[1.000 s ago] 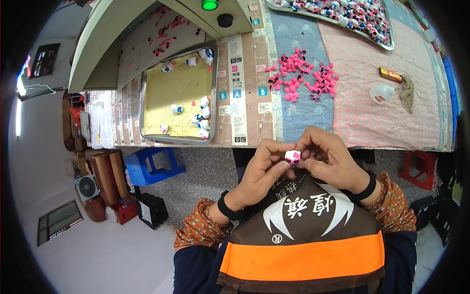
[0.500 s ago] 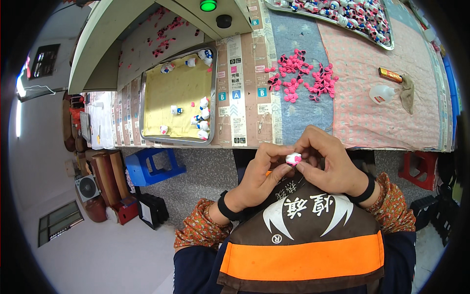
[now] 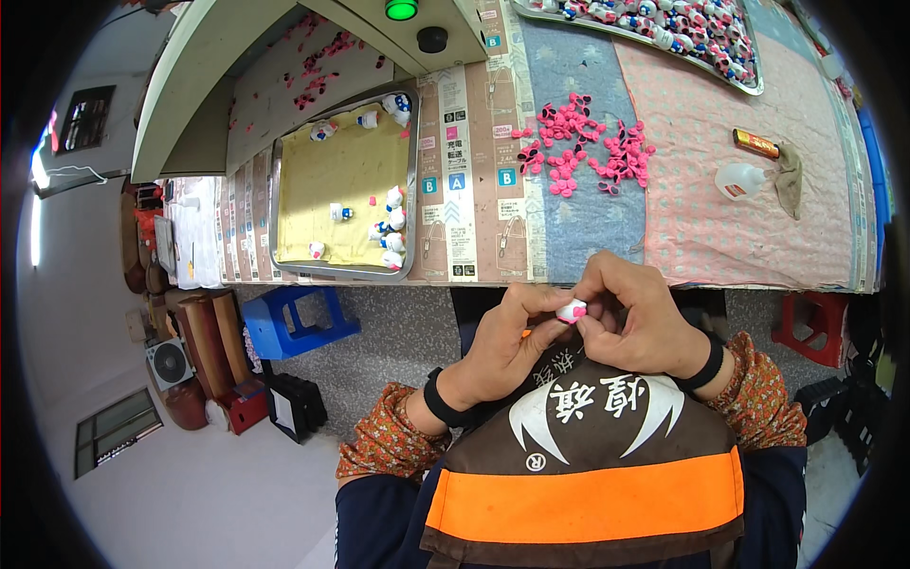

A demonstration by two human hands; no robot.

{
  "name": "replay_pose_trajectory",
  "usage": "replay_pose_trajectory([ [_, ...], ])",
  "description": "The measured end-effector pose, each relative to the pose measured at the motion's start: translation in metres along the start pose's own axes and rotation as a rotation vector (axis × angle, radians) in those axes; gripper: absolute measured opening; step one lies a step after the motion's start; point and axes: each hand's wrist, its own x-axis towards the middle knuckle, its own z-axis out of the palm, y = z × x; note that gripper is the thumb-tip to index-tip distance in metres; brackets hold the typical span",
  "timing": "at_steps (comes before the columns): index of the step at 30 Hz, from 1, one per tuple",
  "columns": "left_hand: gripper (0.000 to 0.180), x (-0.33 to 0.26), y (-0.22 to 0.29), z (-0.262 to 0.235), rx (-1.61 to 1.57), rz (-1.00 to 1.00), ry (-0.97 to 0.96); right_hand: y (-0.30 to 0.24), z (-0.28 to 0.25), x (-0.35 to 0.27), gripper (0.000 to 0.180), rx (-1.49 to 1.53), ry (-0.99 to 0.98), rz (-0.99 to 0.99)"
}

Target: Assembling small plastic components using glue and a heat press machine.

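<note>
Just off the table's front edge, a small white figurine head with pink parts (image 3: 570,311) is pinched between my two hands. My left hand (image 3: 512,334) grips it from the left with thumb and fingertips. From the right, my right hand (image 3: 635,318) closes on it with thumb and forefinger. Fingertips cover much of the piece. Beyond my hands lies a loose pile of small pink parts (image 3: 621,156) on the blue cloth (image 3: 578,228). A metal tray lined with yellow cloth (image 3: 322,194) stands to the left, bearing several white and blue figurine pieces (image 3: 393,242).
At the far right, a tray (image 3: 640,40) is heaped with white, pink and blue figurines. A clear bottle (image 3: 739,181), a red-and-gold tube (image 3: 755,143) and a brown rag (image 3: 789,180) lie on the pink cloth. A beige machine hood (image 3: 199,85) with a green light overhangs the left side.
My hands have shifted the figurine head very slightly and turned it. My right fingers have closed in lower around it. The trays and the pink pile are unchanged.
</note>
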Motion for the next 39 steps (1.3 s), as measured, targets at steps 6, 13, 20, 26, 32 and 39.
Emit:
replay_pose_trajectory([
  [6,0.024,-0.0020,-0.0045,0.0035,-0.129,-0.040,0.002,-0.0009,-0.0004,-0.0012,0.019,-0.006,0.005,0.003],
  [13,0.023,-0.0025,-0.0041,0.0034,-0.088,-0.053,-0.013,-0.0013,0.0005,-0.0019,0.020,-0.026,0.027,0.006],
  [20,0.024,-0.0021,-0.0055,0.0055,-0.110,-0.049,-0.020,-0.0036,0.0000,-0.0017,0.021,-0.049,0.027,0.019],
  [26,0.024,-0.0009,-0.0010,0.0060,-0.134,-0.058,-0.030,-0.0043,-0.0003,-0.0017,0.021,-0.067,0.035,0.001],
  [32,0.025,-0.0031,-0.0021,0.0059,-0.175,-0.089,-0.012,-0.0018,-0.0009,-0.0009,0.020,-0.067,0.029,-0.020],
  [39,0.026,-0.0020,-0.0053,0.0007,-0.478,-0.214,-0.054,-0.0050,-0.0081,0.0007,0.024,0.057,-0.080,0.052],
])
